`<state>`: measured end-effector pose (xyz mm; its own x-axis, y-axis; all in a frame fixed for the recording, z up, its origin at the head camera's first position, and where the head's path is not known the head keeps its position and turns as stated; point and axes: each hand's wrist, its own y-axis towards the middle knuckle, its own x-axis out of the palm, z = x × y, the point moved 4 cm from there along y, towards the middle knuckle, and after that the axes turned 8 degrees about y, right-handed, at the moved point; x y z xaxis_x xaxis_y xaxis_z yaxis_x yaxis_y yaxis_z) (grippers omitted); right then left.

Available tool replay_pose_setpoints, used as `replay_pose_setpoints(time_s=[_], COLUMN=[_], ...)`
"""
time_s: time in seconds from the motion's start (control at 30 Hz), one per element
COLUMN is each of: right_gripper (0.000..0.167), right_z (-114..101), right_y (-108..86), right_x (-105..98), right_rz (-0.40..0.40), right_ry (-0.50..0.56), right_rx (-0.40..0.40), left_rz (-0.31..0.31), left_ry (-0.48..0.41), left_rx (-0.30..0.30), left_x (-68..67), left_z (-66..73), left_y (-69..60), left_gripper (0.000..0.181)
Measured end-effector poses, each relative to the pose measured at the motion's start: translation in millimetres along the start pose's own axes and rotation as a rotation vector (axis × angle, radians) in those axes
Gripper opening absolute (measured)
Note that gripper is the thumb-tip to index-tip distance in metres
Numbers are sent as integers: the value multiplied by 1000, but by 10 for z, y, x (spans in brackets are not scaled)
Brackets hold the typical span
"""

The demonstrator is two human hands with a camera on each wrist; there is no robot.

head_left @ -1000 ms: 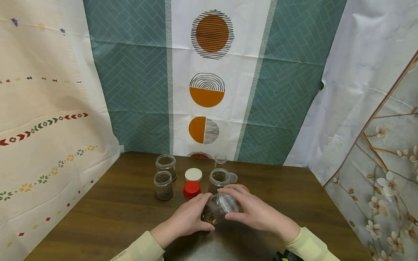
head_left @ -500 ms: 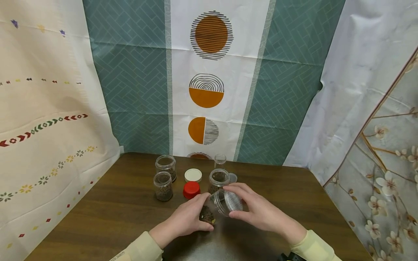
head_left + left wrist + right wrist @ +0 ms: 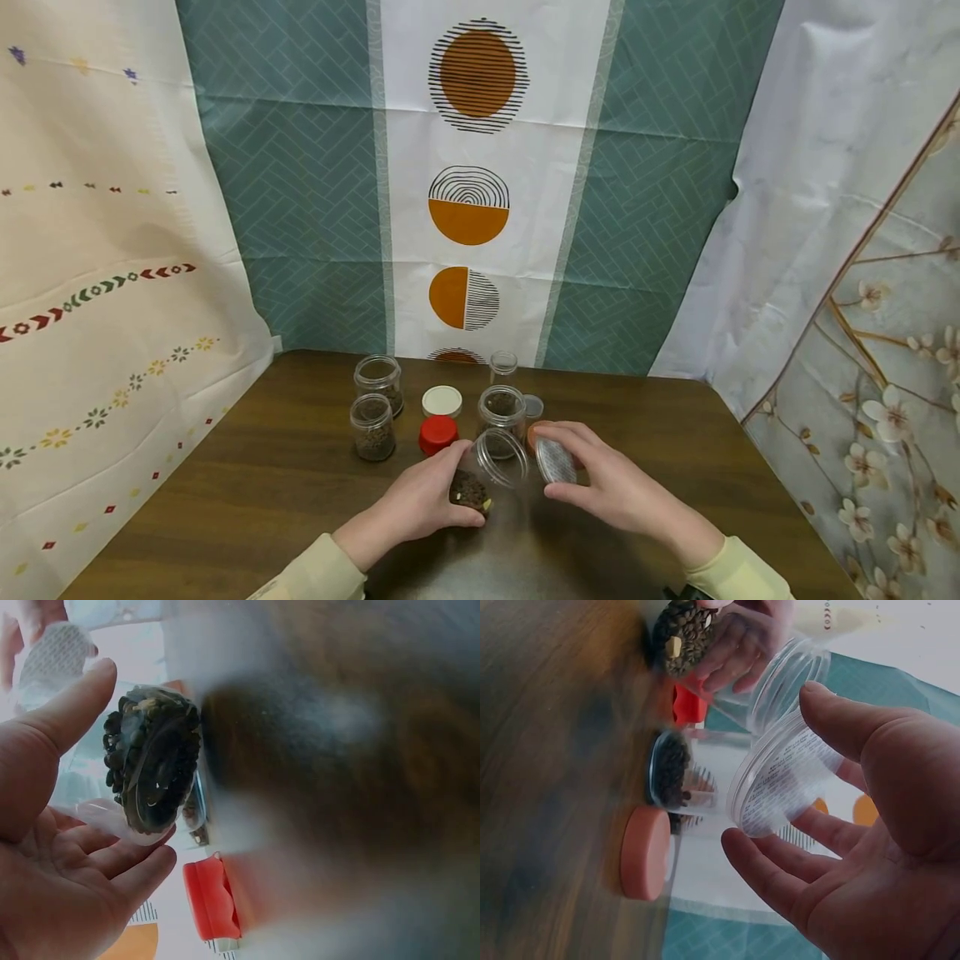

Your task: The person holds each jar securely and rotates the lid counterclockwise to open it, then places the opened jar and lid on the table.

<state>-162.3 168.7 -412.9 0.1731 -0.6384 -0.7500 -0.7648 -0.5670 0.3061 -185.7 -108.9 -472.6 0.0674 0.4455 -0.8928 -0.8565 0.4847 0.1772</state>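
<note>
My left hand [image 3: 420, 498] grips a clear jar [image 3: 470, 490], its thumb and fingers around the body. The jar is tilted, with its uncovered mouth toward the right. Dark bean-like pieces and a few pale yellow bits lie in its lower end, also seen in the right wrist view, where one yellow bit [image 3: 673, 647] stands out. In my right hand [image 3: 611, 479], a round clear lid [image 3: 556, 462] with a printed face is held by its edge between thumb and fingers. A small gap separates lid and jar mouth in the head view.
Behind the hands stand an open jar of dark pieces [image 3: 502, 408], a small clear jar [image 3: 503, 367] and a small translucent lid [image 3: 532, 407]. Further left are a red lid [image 3: 438, 434], a white lid [image 3: 442, 401] and two open jars [image 3: 372, 437]. An orange lid [image 3: 646, 853] is near the right hand.
The clear lid has come off the jar and moved right with my right hand. The left hand has kept its grip; the jar's mouth now shows, turned more toward the camera.
</note>
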Motion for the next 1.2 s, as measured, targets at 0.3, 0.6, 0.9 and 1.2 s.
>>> replay_pose_setpoints(time_s=[0.3, 0.6, 0.9, 1.2], right_gripper=[69, 69, 68, 68], right_z=[110, 172, 190, 195], right_y=[-87, -96, -22, 43], right_x=[15, 159, 320, 423], right_rz=[-18, -123, -173, -221], right_ry=[-55, -99, -217, -262], right_rx=[110, 154, 79, 82], left_rz=[31, 35, 26, -38], left_ry=[-40, -66, -69, -156], left_rx=[19, 35, 24, 14], left_x=[-9, -6, 34, 79], left_z=[-34, -24, -48, -108], left_y=[-46, -60, -34, 11], left_gripper=[85, 90, 88, 85])
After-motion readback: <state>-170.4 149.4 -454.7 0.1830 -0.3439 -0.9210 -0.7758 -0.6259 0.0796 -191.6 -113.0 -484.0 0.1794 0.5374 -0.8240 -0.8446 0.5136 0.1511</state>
